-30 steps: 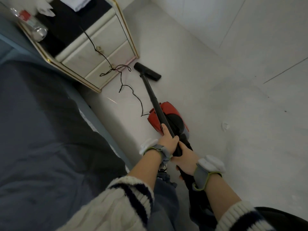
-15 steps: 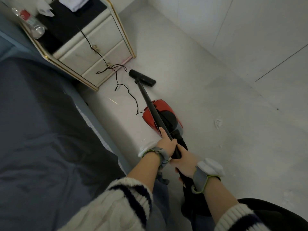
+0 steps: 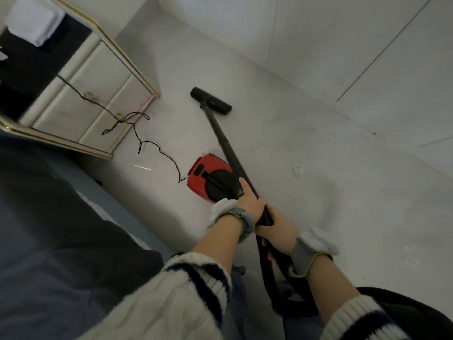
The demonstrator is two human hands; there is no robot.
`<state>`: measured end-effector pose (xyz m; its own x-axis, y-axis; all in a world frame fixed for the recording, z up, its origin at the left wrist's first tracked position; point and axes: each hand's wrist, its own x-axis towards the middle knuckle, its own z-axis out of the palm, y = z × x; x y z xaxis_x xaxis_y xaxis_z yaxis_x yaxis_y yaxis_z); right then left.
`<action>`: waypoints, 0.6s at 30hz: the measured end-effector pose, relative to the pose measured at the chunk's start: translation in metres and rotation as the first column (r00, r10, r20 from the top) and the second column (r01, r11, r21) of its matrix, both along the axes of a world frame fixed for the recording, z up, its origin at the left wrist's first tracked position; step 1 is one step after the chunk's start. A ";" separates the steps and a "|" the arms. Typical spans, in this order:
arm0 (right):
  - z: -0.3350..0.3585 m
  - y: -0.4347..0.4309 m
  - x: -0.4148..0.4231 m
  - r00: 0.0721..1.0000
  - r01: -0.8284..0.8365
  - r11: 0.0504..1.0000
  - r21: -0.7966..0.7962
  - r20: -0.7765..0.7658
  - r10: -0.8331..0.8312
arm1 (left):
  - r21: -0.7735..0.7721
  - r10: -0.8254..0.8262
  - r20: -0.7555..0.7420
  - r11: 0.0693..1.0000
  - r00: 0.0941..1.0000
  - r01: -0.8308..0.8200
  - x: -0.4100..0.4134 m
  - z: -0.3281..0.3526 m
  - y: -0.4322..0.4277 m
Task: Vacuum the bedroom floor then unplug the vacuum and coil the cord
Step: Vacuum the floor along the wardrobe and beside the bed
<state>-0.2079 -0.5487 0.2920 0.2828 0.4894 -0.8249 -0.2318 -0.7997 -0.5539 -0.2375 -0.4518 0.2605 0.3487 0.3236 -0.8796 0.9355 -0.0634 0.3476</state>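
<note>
The left hand [image 3: 250, 204] grips the black wand [image 3: 220, 133], and the right hand [image 3: 277, 231] grips it just behind, where the hose [image 3: 267, 278] begins. The floor head [image 3: 212, 101] rests on the pale floor [image 3: 318, 155] near the nightstand [image 3: 98, 94]. The red vacuum body [image 3: 208, 177] sits beside the bed [image 3: 49, 229], and its thin cord [image 3: 157, 146] trails up across the drawers.

Your vacuum body [image 3: 208, 177]: red canister, round black top, sits on pale floor [image 3: 318, 155] just ahead of your hands. Black wand [image 3: 220, 136] slants from your grip out to floor head [image 3: 211, 101]; head is wide black bar, flat on floor, set at angle. Your left hand [image 3: 250, 202] wraps wand, right hand [image 3: 277, 229] wraps handle just behind, touching it. Black hose [image 3: 267, 278] drops from handle, curves to your right. Thin black cord [image 3: 161, 149] leaves canister's left side, snakes loose, tangled loop, climbs nightstand [image 3: 103, 111] front.
</note>
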 end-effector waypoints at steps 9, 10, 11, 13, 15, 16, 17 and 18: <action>0.016 0.024 0.012 0.986 -0.164 0.984 -0.076 -0.001 0.164 | -0.031 0.051 0.020 0.998 0.998 -0.051 0.010 -0.001 0.030; 0.018 0.025 0.013 0.968 -0.242 0.964 -0.110 0.035 0.247 | -0.036 0.067 0.021 0.997 0.998 -0.066 0.011 -0.002 0.031; 0.018 0.026 0.014 0.959 -0.269 0.954 -0.133 0.052 0.277 | -0.043 0.080 0.025 0.996 0.996 -0.079 0.012 -0.003 0.033; 0.018 0.028 0.014 0.971 -0.229 0.962 -0.146 0.034 0.236 | -0.058 0.113 0.047 0.992 0.992 -0.111 0.014 -0.003 0.035; 0.020 0.032 0.014 0.983 -0.182 0.975 -0.126 -0.029 0.179 | -0.074 0.155 0.080 0.986 0.985 -0.150 0.013 -0.002 0.039; 0.020 0.035 0.015 0.987 -0.151 0.983 -0.105 -0.076 0.144 | -0.080 0.177 0.098 0.982 0.979 -0.169 0.012 -0.001 0.042; 0.020 0.038 0.016 0.986 -0.115 0.990 -0.081 -0.128 0.104 | -0.088 0.200 0.112 0.978 0.973 -0.190 0.011 0.000 0.046; 0.021 0.041 0.018 0.982 -0.072 0.996 -0.060 -0.177 0.061 | -0.097 0.218 0.127 0.974 0.968 -0.207 0.009 0.001 0.049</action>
